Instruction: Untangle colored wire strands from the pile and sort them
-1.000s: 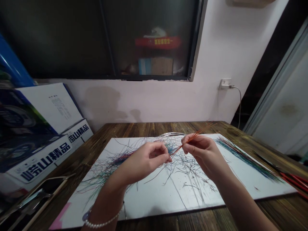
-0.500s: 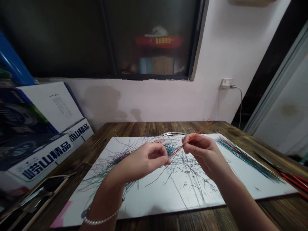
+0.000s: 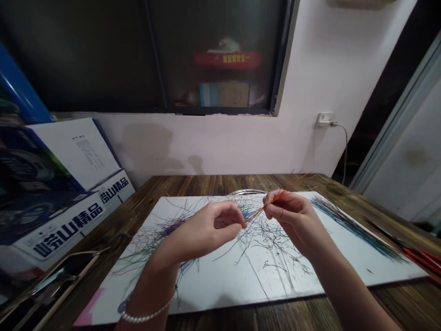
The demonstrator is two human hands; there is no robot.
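Observation:
Thin orange wires [image 3: 255, 214] stretch in a small bunch between my two hands, above a white board. My right hand [image 3: 287, 211] pinches the bunch between thumb and fingers, and its loose ends fan out up and to the right. My left hand [image 3: 215, 226] is curled, thumb and fingertips closed on the other end of the same wires. Under and behind the left hand lies a tangled heap of wires [image 3: 161, 232] in blue, green, red and purple. Short dark wire scraps [image 3: 280, 246] are scattered on the board below the right hand.
The white board [image 3: 213, 287] lies on a dark wooden table [image 3: 200, 184]. A sorted bundle of coloured wires [image 3: 358, 227] runs along its right side, beside red-handled scissors [image 3: 418, 255]. Cardboard boxes [image 3: 69, 216] stand at the left. A round metal rim [image 3: 246, 191] shows behind the board.
Both hands have shifted very slightly to the right. The left thumb and fingertips have drawn closer together, and the orange wires' free ends spread a little wider.

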